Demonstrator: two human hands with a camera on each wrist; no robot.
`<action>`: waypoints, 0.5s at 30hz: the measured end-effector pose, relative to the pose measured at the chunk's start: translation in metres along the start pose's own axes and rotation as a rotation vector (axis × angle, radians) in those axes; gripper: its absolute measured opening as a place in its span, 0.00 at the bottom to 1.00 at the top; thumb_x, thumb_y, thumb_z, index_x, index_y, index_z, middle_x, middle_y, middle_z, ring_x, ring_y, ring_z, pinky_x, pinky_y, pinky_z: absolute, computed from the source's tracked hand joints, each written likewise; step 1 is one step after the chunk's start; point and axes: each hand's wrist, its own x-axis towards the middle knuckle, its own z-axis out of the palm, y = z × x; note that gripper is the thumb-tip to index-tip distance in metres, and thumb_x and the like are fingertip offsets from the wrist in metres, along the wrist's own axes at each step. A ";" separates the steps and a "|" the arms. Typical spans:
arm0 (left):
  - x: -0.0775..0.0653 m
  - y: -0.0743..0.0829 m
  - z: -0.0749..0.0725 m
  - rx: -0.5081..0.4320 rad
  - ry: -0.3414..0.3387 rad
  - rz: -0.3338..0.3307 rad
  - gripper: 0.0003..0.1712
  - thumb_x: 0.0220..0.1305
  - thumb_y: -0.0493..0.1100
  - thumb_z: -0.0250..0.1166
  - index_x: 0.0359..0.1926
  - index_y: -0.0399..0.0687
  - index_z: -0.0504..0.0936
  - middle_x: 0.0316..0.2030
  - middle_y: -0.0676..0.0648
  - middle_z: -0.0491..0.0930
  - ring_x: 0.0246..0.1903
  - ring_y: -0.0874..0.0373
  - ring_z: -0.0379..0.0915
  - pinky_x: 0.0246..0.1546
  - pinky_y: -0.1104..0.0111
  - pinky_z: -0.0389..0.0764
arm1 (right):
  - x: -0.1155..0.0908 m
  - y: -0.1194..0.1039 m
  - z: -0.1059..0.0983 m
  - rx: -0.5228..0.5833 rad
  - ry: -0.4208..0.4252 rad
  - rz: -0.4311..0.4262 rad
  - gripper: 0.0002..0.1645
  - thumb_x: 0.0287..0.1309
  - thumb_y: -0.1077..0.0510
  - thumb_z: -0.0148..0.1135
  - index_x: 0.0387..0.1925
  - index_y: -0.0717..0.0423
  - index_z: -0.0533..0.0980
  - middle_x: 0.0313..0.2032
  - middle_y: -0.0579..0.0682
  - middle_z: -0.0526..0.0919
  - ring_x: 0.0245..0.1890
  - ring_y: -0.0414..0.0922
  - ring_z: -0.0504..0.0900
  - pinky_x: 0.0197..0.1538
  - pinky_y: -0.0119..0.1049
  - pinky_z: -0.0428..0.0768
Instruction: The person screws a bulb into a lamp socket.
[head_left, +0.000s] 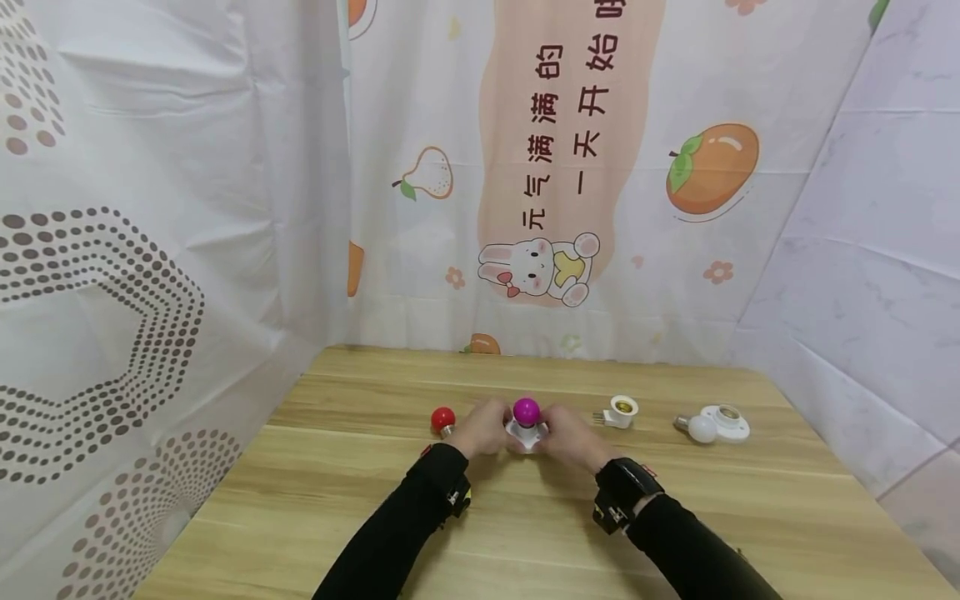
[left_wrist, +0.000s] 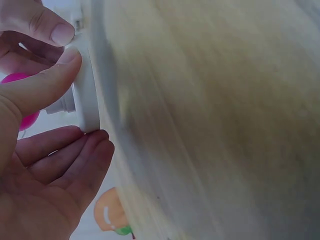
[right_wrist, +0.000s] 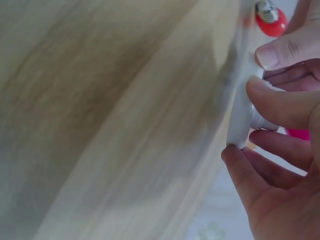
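A white lamp holder [head_left: 527, 435] with a magenta bulb [head_left: 527, 412] fitted upright in it is between both hands, close over the wooden table. My left hand [head_left: 483, 427] grips the holder's base on its left side, thumb on the near edge and fingers on the far edge. From the right, my right hand [head_left: 572, 437] pinches the same base [right_wrist: 241, 112] between thumb and fingertips. The two thumbs lie near each other along that edge in the wrist views. Just left of my left hand lies a red bulb [head_left: 443, 418] with a metal screw end.
Right of the hands stands a white plug-in socket [head_left: 621, 410] with metal prongs. Farther right, a white bulb [head_left: 702, 429] lies against a white lamp base [head_left: 735, 425]. A printed curtain [head_left: 420, 250] hangs behind the wooden table [head_left: 360, 467], and a dotted curtain [head_left: 225, 333] borders its left.
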 end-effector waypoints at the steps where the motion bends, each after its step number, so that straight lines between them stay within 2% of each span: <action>1: 0.001 -0.001 0.001 0.003 -0.002 -0.002 0.18 0.46 0.43 0.84 0.35 0.43 0.85 0.27 0.54 0.80 0.26 0.61 0.71 0.29 0.70 0.74 | 0.001 0.001 0.001 -0.001 -0.005 -0.001 0.11 0.43 0.69 0.77 0.31 0.61 0.83 0.27 0.51 0.84 0.27 0.40 0.77 0.33 0.36 0.79; 9: 0.004 -0.001 0.005 0.024 -0.009 -0.021 0.18 0.45 0.41 0.84 0.36 0.43 0.86 0.27 0.54 0.80 0.26 0.61 0.71 0.29 0.70 0.75 | 0.006 0.009 0.008 -0.055 0.006 -0.018 0.10 0.43 0.67 0.80 0.28 0.61 0.83 0.25 0.49 0.82 0.25 0.40 0.74 0.31 0.35 0.76; 15: 0.007 0.002 0.004 0.051 -0.017 -0.062 0.18 0.45 0.43 0.84 0.35 0.44 0.86 0.27 0.54 0.81 0.27 0.60 0.71 0.31 0.69 0.75 | 0.008 0.011 0.009 -0.058 0.003 0.016 0.11 0.43 0.65 0.81 0.27 0.61 0.83 0.23 0.47 0.81 0.24 0.40 0.74 0.30 0.35 0.76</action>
